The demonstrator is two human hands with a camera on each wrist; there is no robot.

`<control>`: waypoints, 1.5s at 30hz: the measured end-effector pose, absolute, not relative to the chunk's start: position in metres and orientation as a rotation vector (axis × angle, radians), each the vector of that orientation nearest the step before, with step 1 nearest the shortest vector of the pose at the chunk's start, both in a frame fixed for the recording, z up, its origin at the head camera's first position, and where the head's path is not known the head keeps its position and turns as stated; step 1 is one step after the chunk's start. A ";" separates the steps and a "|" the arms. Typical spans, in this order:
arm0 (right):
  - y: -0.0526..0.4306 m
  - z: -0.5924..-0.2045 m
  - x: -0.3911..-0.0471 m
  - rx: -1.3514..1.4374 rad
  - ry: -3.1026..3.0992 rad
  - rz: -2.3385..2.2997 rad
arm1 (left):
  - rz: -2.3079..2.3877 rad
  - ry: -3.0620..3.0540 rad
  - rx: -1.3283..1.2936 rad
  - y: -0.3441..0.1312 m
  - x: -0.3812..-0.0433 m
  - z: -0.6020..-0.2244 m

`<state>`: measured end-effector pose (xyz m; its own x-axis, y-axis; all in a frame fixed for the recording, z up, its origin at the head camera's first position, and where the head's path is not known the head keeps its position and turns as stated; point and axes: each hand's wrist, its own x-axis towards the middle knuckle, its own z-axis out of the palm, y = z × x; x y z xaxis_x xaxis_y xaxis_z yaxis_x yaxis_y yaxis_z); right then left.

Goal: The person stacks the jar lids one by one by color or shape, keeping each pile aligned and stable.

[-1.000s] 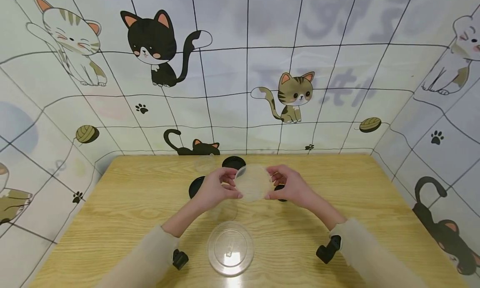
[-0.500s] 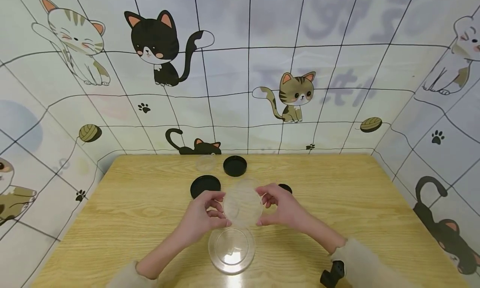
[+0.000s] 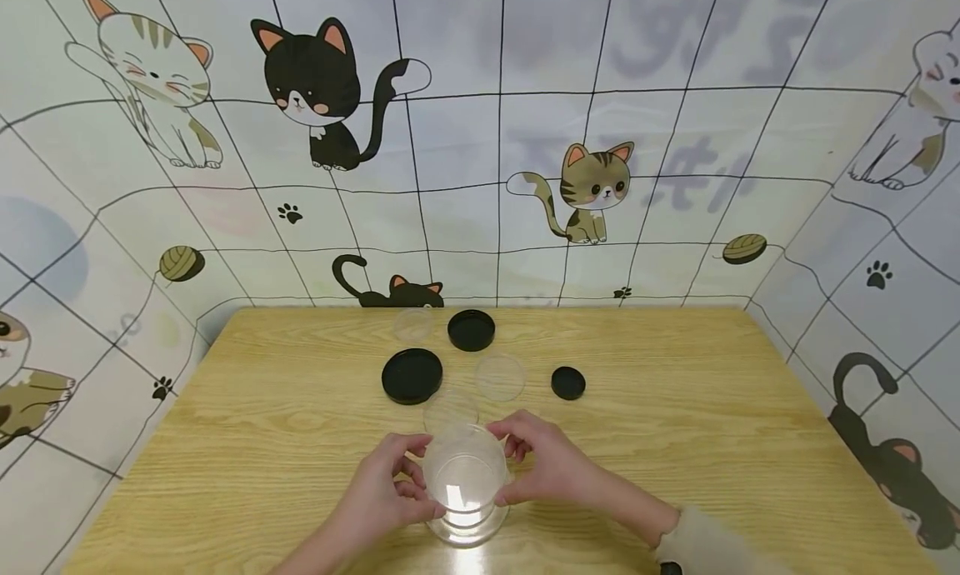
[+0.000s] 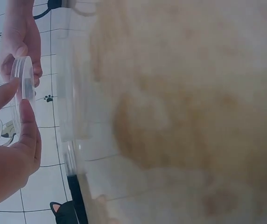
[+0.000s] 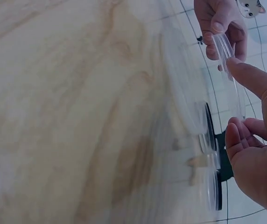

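Both hands hold a clear, shallow round plastic dish [image 3: 465, 458] by opposite sides of its rim. My left hand [image 3: 393, 487] pinches its left edge between thumb and fingers, and my right hand [image 3: 547, 467] does the same at the right. Seen edge-on in the left wrist view, the dish [image 4: 22, 77] is above the table, thumb and fingertips on its rim. Directly beneath it in the head view lies a larger clear round dish [image 3: 467, 535], mostly covered by the held one.
Beyond the hands are flat clear discs [image 3: 501, 377] [image 3: 450, 408], with a fainter clear one [image 3: 412, 325] at the back. Black round lids of different sizes lie among them: a large one [image 3: 412, 377], a medium one [image 3: 471, 331] and a small one [image 3: 568, 383]. Wood-grain table [image 3: 675, 442].
Both hands have carried the clear dish toward the person, from near the black lids to over the larger clear dish. The black lids and clear discs behind are now uncovered.
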<state>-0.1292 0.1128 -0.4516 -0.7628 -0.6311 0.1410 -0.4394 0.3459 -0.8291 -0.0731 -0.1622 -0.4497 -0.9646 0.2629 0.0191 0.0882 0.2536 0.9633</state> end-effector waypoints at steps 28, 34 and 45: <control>0.099 -0.468 -0.116 -0.955 2.443 -1.255 | 1.598 2.439 0.372 -0.170 -0.067 -0.465; 0.098 -0.466 -0.116 -0.967 2.466 -1.173 | 1.541 2.497 0.392 -0.169 -0.068 -0.465; 0.095 -0.466 -0.116 -1.006 2.509 -1.069 | 1.499 2.508 0.371 -0.169 -0.068 -0.465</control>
<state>-0.1156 0.0950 -0.4655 -0.7364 -0.6747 0.0507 -0.5039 0.4969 -0.7065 -0.0682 -0.1686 -0.4654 -0.9492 0.3122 -0.0393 0.1132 0.4554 0.8831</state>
